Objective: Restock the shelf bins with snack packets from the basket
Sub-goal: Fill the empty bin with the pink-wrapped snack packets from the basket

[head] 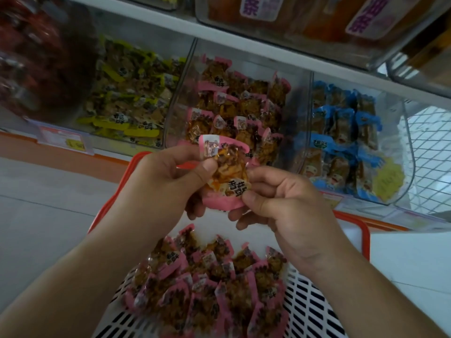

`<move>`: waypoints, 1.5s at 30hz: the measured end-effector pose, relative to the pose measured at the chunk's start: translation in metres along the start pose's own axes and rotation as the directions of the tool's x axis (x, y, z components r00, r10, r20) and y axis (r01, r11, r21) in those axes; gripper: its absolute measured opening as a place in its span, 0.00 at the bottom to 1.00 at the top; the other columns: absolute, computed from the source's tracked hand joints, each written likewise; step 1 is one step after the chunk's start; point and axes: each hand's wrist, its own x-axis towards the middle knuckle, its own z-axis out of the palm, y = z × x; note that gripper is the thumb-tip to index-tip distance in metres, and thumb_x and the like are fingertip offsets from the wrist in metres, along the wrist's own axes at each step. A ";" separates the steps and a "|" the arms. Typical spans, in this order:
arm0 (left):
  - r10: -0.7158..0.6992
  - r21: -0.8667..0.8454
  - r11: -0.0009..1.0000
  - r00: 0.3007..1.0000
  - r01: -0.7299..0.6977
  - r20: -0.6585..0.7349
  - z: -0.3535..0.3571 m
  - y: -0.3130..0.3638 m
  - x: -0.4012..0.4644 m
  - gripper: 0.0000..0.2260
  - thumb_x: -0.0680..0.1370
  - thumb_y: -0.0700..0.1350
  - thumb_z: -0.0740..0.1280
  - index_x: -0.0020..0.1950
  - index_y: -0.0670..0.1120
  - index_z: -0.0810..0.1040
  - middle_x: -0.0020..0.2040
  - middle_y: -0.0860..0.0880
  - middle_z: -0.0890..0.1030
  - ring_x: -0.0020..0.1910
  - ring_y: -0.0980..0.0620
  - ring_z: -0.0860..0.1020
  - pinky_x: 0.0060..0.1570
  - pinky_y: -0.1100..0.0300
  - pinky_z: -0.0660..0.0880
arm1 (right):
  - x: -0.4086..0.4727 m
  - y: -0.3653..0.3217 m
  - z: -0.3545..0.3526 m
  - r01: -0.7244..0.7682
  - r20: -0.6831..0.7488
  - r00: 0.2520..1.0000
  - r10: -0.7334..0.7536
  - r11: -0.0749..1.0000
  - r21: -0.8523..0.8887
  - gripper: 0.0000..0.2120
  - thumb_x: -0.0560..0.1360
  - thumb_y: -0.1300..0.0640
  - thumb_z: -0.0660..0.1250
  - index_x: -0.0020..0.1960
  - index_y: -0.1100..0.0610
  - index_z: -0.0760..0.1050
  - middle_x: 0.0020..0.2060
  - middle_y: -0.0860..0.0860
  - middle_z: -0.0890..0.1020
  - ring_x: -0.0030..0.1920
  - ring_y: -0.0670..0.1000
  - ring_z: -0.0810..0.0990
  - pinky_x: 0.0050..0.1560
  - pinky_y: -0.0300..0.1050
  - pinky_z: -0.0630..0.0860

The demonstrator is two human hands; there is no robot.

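A pink-edged snack packet point(225, 174) is held up between both hands, just in front of the clear middle shelf bin point(301, 98) that holds several matching pink packets. My left hand point(163, 181) grips the packet's upper left side with thumb and fingers. My right hand point(283, 203) pinches its lower right corner. Below the hands, a white slotted basket point(314, 306) with a red rim holds a pile of several more pink packets point(210, 284).
A bin of yellow packets point(129, 101) stands to the left of the pink one, a bin of blue packets point(346, 142) to its right, and a dark red one point(34, 57) at far left. An upper shelf with clear bins point(292, 18) overhangs. White wire mesh point(432, 152) is at right.
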 end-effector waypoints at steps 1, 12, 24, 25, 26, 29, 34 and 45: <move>-0.029 -0.037 0.999 1.000 0.029 0.011 -0.001 0.000 0.001 0.07 0.81 0.50 0.69 0.52 0.49 0.85 0.33 0.41 0.81 0.28 0.44 0.75 0.31 0.54 0.74 | 0.001 0.000 0.000 -0.013 0.005 1.000 0.013 1.000 0.022 0.14 0.79 0.73 0.66 0.62 0.63 0.79 0.44 0.63 0.87 0.39 0.59 0.87 0.36 0.47 0.82; -0.013 0.134 0.991 0.999 0.018 -0.038 -0.004 -0.003 0.001 0.07 0.81 0.53 0.68 0.51 0.51 0.82 0.31 0.45 0.82 0.25 0.52 0.76 0.30 0.59 0.75 | 0.001 0.003 0.012 0.225 -0.017 0.961 -0.277 0.813 -0.536 0.33 0.80 0.67 0.72 0.71 0.33 0.72 0.52 0.42 0.81 0.49 0.49 0.86 0.50 0.50 0.85; -0.137 -0.003 0.991 0.990 0.137 -0.018 -0.004 0.003 0.007 0.09 0.81 0.51 0.69 0.50 0.48 0.85 0.29 0.46 0.80 0.26 0.51 0.76 0.31 0.57 0.74 | 0.011 0.004 0.014 0.210 -0.017 0.970 -0.244 0.867 -0.452 0.33 0.74 0.65 0.79 0.69 0.35 0.78 0.43 0.47 0.78 0.42 0.52 0.84 0.48 0.48 0.85; -0.139 -0.018 0.990 0.990 0.138 -0.018 -0.004 0.005 0.006 0.10 0.81 0.52 0.68 0.49 0.48 0.85 0.29 0.46 0.80 0.26 0.50 0.76 0.32 0.56 0.75 | 0.012 0.004 0.014 0.210 -0.025 0.968 -0.248 0.867 -0.453 0.33 0.74 0.65 0.79 0.70 0.36 0.78 0.43 0.47 0.78 0.41 0.51 0.84 0.47 0.46 0.84; -0.130 -0.018 0.991 0.991 0.130 -0.029 -0.004 0.007 0.005 0.10 0.81 0.53 0.68 0.49 0.49 0.85 0.30 0.46 0.80 0.26 0.50 0.76 0.32 0.54 0.75 | 0.012 0.003 0.014 0.211 -0.042 0.966 -0.257 0.867 -0.452 0.33 0.73 0.65 0.79 0.70 0.36 0.79 0.42 0.47 0.79 0.41 0.50 0.84 0.47 0.44 0.84; -0.022 0.152 0.987 0.984 0.049 -0.175 -0.008 0.010 0.005 0.07 0.82 0.58 0.66 0.52 0.58 0.82 0.39 0.52 0.83 0.35 0.51 0.80 0.33 0.51 0.76 | 0.019 -0.007 0.018 0.229 -0.116 0.939 -0.324 0.839 -0.493 0.31 0.72 0.61 0.81 0.69 0.37 0.79 0.45 0.46 0.83 0.45 0.48 0.86 0.50 0.46 0.85; 0.210 0.675 0.735 0.926 0.063 -0.314 -0.018 0.008 0.004 0.26 0.79 0.48 0.68 0.76 0.58 0.67 0.72 0.55 0.66 0.70 0.52 0.60 0.68 0.48 0.67 | 0.104 -0.033 0.012 0.200 -0.225 0.856 -0.466 0.699 -0.687 0.29 0.74 0.56 0.80 0.71 0.40 0.76 0.50 0.43 0.85 0.51 0.40 0.85 0.57 0.46 0.83; 0.148 0.734 0.677 0.969 0.044 -0.195 -0.014 -0.002 0.007 0.39 0.79 0.50 0.67 0.82 0.57 0.45 0.78 0.57 0.50 0.76 0.50 0.50 0.77 0.46 0.57 | 0.246 -0.051 -0.010 0.013 -0.184 0.799 -0.573 0.322 -0.947 0.26 0.79 0.49 0.72 0.75 0.50 0.73 0.69 0.53 0.78 0.72 0.57 0.75 0.74 0.58 0.71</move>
